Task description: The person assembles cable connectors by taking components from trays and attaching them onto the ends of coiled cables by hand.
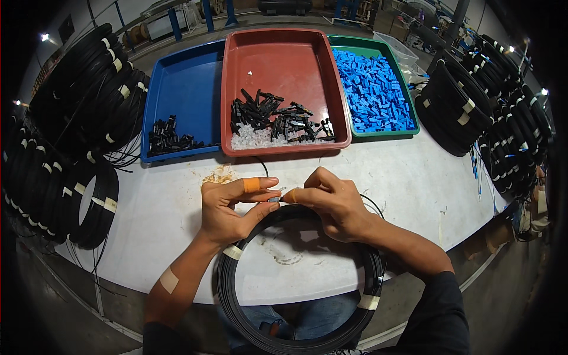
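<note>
My left hand (232, 208) pinches a small grey-and-black cable connector (275, 200) between thumb and fingers; orange tape wraps one finger. From the other side, my right hand (338, 204) closes its fingertips on the connector's right end, with orange tape on a finger too. Exactly where each fingertip grips is partly hidden. Just below both hands, a coil of thin black cable (227, 283), bound with pale tape, rests on the table edge and overhangs toward my lap. A loose strand of the cable arcs behind my left fingers, and another curves past my right wrist.
Beyond my hands stand a blue tray (183, 65) with black parts, a red tray (278, 53) with black connectors and clear pieces, and a green tray (416, 118) full of blue parts. Cable coils (89, 89) crowd the left; more coils (455, 106) stand right. Yellowish scraps (220, 174) dot the white table (426, 189).
</note>
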`<state>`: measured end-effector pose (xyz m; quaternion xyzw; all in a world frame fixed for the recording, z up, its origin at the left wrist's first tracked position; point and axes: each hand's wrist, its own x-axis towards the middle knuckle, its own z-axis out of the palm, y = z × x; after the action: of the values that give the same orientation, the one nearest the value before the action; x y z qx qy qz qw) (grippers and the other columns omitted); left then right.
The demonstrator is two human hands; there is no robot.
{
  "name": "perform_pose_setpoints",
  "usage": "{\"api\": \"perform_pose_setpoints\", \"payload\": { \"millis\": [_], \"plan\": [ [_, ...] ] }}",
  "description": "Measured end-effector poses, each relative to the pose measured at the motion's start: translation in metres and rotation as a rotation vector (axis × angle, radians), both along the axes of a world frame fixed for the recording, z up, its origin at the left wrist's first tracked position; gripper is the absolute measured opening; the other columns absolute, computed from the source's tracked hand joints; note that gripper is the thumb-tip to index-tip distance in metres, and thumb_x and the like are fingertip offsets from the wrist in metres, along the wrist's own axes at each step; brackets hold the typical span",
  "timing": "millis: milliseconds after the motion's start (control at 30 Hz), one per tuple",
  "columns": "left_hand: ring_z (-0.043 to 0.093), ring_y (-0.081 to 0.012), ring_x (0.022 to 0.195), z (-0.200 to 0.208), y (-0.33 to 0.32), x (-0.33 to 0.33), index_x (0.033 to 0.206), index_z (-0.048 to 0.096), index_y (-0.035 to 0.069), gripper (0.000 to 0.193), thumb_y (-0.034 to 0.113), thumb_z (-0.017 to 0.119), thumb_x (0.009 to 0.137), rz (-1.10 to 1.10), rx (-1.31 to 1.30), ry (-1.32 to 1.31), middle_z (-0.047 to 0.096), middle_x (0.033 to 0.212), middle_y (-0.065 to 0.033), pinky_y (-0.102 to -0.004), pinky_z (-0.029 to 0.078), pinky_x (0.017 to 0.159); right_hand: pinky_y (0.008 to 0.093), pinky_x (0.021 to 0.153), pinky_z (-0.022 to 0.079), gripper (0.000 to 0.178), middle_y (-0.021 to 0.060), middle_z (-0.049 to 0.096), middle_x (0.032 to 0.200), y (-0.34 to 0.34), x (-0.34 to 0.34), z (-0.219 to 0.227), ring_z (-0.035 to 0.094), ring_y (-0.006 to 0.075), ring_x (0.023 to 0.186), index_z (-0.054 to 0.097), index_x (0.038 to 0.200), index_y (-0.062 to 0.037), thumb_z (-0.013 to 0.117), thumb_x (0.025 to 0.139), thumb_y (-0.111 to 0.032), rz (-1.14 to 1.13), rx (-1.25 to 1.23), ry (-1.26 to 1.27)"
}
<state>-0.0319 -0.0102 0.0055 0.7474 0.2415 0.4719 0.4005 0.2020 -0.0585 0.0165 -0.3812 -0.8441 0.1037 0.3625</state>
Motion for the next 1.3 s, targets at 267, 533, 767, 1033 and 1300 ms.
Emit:
{"api": "perform_pose_setpoints", "payload": {
  "millis": [267, 533, 767, 1033, 1300],
  "plan": [
    [0.076, -0.0237, 0.092, -0.004, 0.001, 0.001, 0.114, 0.071, -0.006, 0.039, -0.006, 0.079, 0.076, 0.009, -0.004, 0.034, 0.077, 0.099, -0.0173, -0.0287, 0.06, 0.083, 0.0349, 0.058, 0.053, 0.05, 0.0091, 0.058, 0.088, 0.001, 0.001, -0.001, 0.062, 0.0237, 0.068, 0.074, 0.115, -0.0132, 0.062, 0.074, 0.012, 0.004, 0.0, 0.01],
    [0.076, -0.0226, 0.09, -0.006, -0.001, 0.002, 0.115, 0.071, -0.006, 0.039, -0.005, 0.08, 0.076, 0.029, 0.024, 0.043, 0.077, 0.092, -0.0164, -0.0284, 0.059, 0.083, 0.038, 0.058, 0.053, 0.069, 0.0063, 0.055, 0.096, 0.003, 0.006, -0.01, 0.063, 0.0246, 0.073, 0.068, 0.124, -0.0211, 0.067, 0.06, 0.004, 0.025, 0.003, -0.019],
    [0.076, -0.0218, 0.091, -0.006, 0.003, 0.0, 0.116, 0.07, -0.006, 0.042, -0.001, 0.082, 0.076, 0.04, 0.065, 0.048, 0.078, 0.094, -0.0158, -0.0295, 0.058, 0.085, 0.0377, 0.058, 0.052, 0.057, 0.0076, 0.056, 0.091, 0.002, 0.001, -0.004, 0.063, 0.0255, 0.071, 0.068, 0.121, -0.016, 0.065, 0.069, 0.009, 0.0, -0.023, 0.01],
    [0.074, -0.0222, 0.09, 0.0, 0.048, -0.027, 0.117, 0.067, -0.009, 0.035, 0.008, 0.067, 0.086, 0.118, 0.009, -0.022, 0.076, 0.097, -0.0171, -0.0345, 0.058, 0.085, 0.034, 0.064, 0.052, 0.026, 0.0112, 0.062, 0.091, 0.009, 0.001, -0.009, 0.063, 0.0248, 0.074, 0.064, 0.103, -0.0015, 0.067, 0.081, 0.012, -0.016, -0.033, 0.254],
    [0.075, -0.0231, 0.078, 0.034, 0.121, -0.021, 0.095, 0.077, 0.002, 0.017, 0.003, 0.069, 0.08, 0.182, 0.568, 0.605, 0.076, 0.089, -0.0133, -0.0318, 0.059, 0.073, 0.0388, 0.068, 0.052, 0.021, 0.0144, 0.063, 0.091, 0.006, 0.003, -0.006, 0.067, 0.0336, 0.08, 0.063, 0.102, -0.002, 0.071, 0.083, 0.004, 0.02, -0.228, 0.244]
  ]
}}
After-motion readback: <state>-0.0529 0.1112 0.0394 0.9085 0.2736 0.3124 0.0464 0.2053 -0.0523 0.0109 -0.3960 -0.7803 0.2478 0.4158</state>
